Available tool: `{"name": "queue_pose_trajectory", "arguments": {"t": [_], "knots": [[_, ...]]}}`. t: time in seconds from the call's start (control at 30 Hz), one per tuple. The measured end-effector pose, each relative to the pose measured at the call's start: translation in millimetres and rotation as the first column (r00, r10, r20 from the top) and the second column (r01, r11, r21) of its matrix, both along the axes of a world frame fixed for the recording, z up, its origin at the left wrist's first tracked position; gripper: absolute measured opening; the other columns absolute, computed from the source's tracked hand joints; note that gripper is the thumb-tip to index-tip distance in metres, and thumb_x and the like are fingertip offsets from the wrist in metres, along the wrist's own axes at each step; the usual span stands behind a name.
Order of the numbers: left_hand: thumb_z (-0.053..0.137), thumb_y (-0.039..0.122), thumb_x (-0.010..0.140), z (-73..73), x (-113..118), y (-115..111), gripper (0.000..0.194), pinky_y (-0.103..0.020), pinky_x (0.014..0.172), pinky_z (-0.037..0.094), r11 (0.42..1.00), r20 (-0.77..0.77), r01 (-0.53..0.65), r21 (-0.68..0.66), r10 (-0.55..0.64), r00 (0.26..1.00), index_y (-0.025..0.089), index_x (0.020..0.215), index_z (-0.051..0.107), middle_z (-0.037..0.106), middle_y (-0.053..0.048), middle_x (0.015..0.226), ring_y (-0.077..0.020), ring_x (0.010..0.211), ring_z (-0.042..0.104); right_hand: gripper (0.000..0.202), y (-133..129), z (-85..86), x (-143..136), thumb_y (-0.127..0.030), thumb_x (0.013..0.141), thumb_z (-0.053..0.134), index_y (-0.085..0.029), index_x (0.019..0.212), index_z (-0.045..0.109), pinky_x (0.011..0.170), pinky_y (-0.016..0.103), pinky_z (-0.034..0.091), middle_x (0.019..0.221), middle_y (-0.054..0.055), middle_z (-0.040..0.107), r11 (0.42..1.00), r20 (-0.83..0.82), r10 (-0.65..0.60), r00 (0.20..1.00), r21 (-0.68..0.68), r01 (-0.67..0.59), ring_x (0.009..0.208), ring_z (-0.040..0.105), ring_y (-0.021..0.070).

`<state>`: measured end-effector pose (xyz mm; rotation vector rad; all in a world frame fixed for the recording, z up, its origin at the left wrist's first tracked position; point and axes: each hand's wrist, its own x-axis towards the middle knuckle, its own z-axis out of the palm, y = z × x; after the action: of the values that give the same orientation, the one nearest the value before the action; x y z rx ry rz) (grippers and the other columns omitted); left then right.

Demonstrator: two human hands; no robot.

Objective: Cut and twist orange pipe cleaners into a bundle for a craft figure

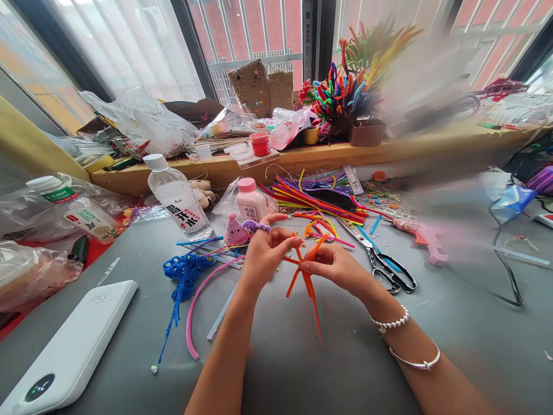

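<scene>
Several orange pipe cleaners (307, 279) cross at one point between my hands, their ends fanning out like a star and one long end hanging down. My left hand (270, 251) pinches an upper end between thumb and finger. My right hand (334, 266) is closed on the crossing from the right side. Just behind my left hand sit a pink crocheted figure (235, 230) and a bottle with a pink cap (252, 202). Black-handled scissors (391, 271) lie open to the right of my right hand. A pink pipe cleaner (201, 300) curves on the table at left.
Blue crocheted yarn (184, 276), a water bottle (177, 199) and a white power bank (73, 346) are on the left. Bundled coloured pipe cleaners (319, 193) lie at the back. A pink glue gun (425, 235) and black cable (512, 282) are at right, below a cluttered wooden sill (311, 155).
</scene>
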<state>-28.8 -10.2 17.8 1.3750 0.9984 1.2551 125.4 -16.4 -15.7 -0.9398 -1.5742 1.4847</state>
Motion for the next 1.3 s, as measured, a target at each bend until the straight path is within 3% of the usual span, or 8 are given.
{"name": "queue_pose_trajectory", "arguments": {"t": [0.5,0.6,0.7,0.83,0.93,1.1,1.3], "knots": [[0.069,0.021,0.060,-8.1,-1.1,6.5,0.034,-0.021,0.065,0.043,0.970,0.132,0.090,-0.224,-0.062,0.989,0.015,0.090,0.053,0.061,0.004,0.056,-0.0095,0.059,0.058,0.017,-4.0,7.8,-0.1,-0.031,0.069,0.061,-0.016,0.062,0.062,0.049,0.022,0.035,0.056,-0.001,0.054,0.986,0.026,0.163,0.986,0.029,-0.164,0.054,0.047,0.0106],[0.068,0.026,0.061,-8.1,-1.5,8.1,0.042,-0.022,0.065,0.044,0.968,0.213,0.036,-0.248,0.018,0.977,0.016,0.098,0.049,0.065,0.002,0.065,-0.0097,0.061,0.060,0.016,-2.0,4.9,0.6,-0.031,0.067,0.062,-0.017,0.062,0.063,0.050,0.022,0.037,0.058,-0.001,0.057,0.996,-0.002,0.088,0.996,-0.008,-0.088,0.055,0.049,0.0111],[0.064,0.034,0.065,-4.4,-1.1,8.2,0.043,-0.024,0.067,0.045,0.974,0.259,-0.041,-0.221,0.099,0.961,0.017,0.100,0.045,0.067,-0.004,0.081,-0.0117,0.068,0.062,0.016,1.0,2.7,1.2,-0.033,0.065,0.065,-0.017,0.064,0.064,0.056,0.023,0.041,0.062,-0.001,0.060,0.996,-0.087,-0.074,0.994,-0.058,0.069,0.059,0.053,0.0123],[0.068,0.030,0.061,-1.8,2.6,5.3,0.052,-0.022,0.063,0.044,0.981,0.140,-0.028,-0.193,0.055,0.989,0.017,0.104,0.042,0.066,-0.001,0.073,-0.0118,0.066,0.061,0.018,3.8,4.0,2.0,-0.034,0.063,0.066,-0.017,0.067,0.065,0.060,0.024,0.041,0.063,0.000,0.062,0.962,-0.181,-0.257,0.949,-0.139,0.234,0.060,0.054,0.0118],[0.071,0.025,0.058,-3.6,6.1,3.0,0.055,-0.020,0.056,0.042,0.978,0.053,0.031,-0.205,-0.021,0.998,0.016,0.104,0.042,0.063,0.003,0.062,-0.0108,0.060,0.060,0.019,4.2,6.3,2.6,-0.034,0.061,0.067,-0.016,0.068,0.066,0.063,0.025,0.041,0.067,0.001,0.064,0.944,-0.221,-0.308,0.925,-0.193,0.268,0.065,0.056,0.0127],[0.068,0.031,0.060,-5.7,7.8,2.7,0.049,-0.021,0.058,0.042,0.974,0.026,-0.022,-0.224,0.028,0.999,0.018,0.100,0.044,0.064,0.001,0.067,-0.0122,0.063,0.061,0.019,4.7,5.7,2.8,-0.034,0.060,0.068,-0.016,0.068,0.066,0.067,0.026,0.042,0.071,0.002,0.065,0.933,-0.218,-0.333,0.917,-0.216,0.288,0.069,0.056,0.0134],[0.070,0.028,0.058,-8.6,10.9,0.6,0.057,-0.024,0.060,0.044,0.959,-0.042,0.095,-0.266,-0.110,0.993,0.015,0.106,0.042,0.061,0.002,0.058,-0.0135,0.061,0.061,0.019,6.4,1.2,2.0,-0.034,0.061,0.068,-0.017,0.069,0.066,0.066,0.027,0.042,0.071,0.002,0.066,0.920,-0.256,-0.375,0.891,-0.218,0.325,0.068,0.057,0.0138]]}}
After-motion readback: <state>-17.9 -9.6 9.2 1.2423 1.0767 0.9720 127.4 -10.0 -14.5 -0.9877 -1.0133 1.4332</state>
